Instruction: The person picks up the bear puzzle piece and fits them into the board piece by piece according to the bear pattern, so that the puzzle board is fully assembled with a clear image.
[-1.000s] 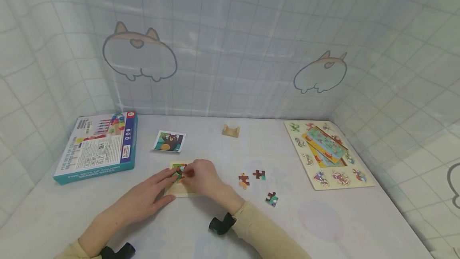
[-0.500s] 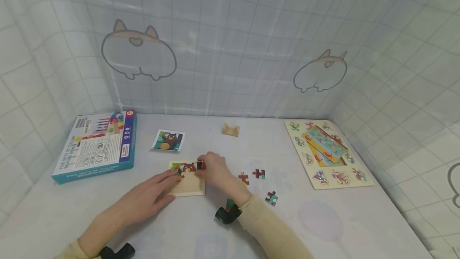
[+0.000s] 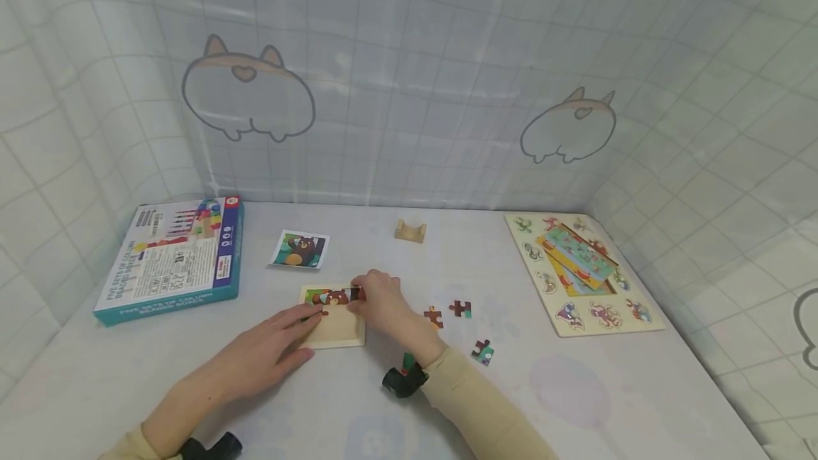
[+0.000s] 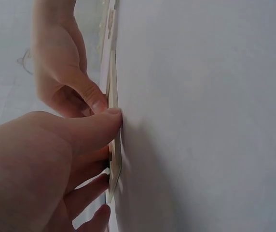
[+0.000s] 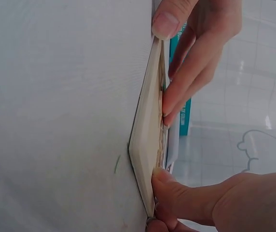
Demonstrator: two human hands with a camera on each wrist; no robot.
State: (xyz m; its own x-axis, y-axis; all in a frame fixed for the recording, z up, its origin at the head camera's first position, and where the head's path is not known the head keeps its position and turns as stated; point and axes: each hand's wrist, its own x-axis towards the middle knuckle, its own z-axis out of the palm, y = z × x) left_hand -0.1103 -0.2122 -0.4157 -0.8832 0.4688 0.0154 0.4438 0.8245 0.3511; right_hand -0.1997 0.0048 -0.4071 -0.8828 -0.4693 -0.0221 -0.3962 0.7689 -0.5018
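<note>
A shallow wooden puzzle tray (image 3: pixel 335 336) lies in front of me, with bear-picture pieces (image 3: pixel 334 297) along its far side. My left hand (image 3: pixel 258 350) rests at the tray's left side, its fingers extended onto the pieces. Its thumb touches the near edge, as the right wrist view shows. My right hand (image 3: pixel 386 307) is at the tray's far right corner, fingers curled, pinching a dark puzzle piece (image 3: pixel 354 294) mostly hidden by the fingertips. In the left wrist view both hands meet the thin wooden edge (image 4: pixel 115 150).
Loose puzzle pieces (image 3: pixel 460 309) lie right of the tray; a green one (image 3: pixel 409 361) is partly behind the right wrist camera. A bear picture card (image 3: pixel 300 250) and a small wooden block (image 3: pixel 410 231) lie beyond. A boxed set (image 3: pixel 172 261) stands left, an animal board (image 3: pixel 584 275) right.
My right hand has moved right, from the middle of the pieces to the tray's far right corner, uncovering the bear's head. The left hand has stayed nearly still.
</note>
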